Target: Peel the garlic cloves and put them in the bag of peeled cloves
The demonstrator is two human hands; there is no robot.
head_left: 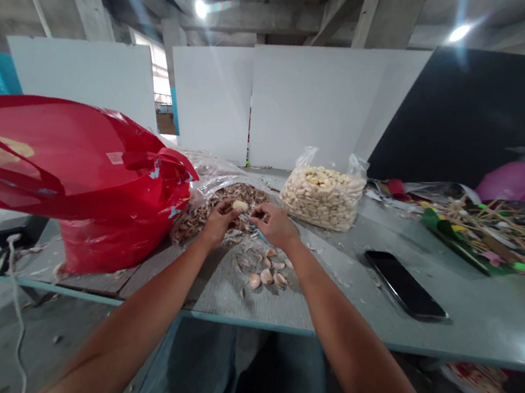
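A pale peeled garlic clove (240, 206) is pinched at the fingertips of my left hand (219, 221). Close by on its right, my right hand (276, 225) is closed, thumb against fingers. A bit of something bluish shows under its fingertips, too small to name. Below the hands, several unpeeled garlic cloves (267, 277) lie on the table among flakes of skin. Behind them, a clear plastic bag spreads under a heap of brown garlic skins (198, 216). Farther back, a clear bag of peeled cloves (326, 197) stands upright.
A large red plastic bag (120, 198) stands at the left, beside a black box with a white cable (19, 235). On the right lie a black phone (404, 284) and a pile of thin sticks with coloured bits (504, 236). White panels (329, 107) rise behind the table.
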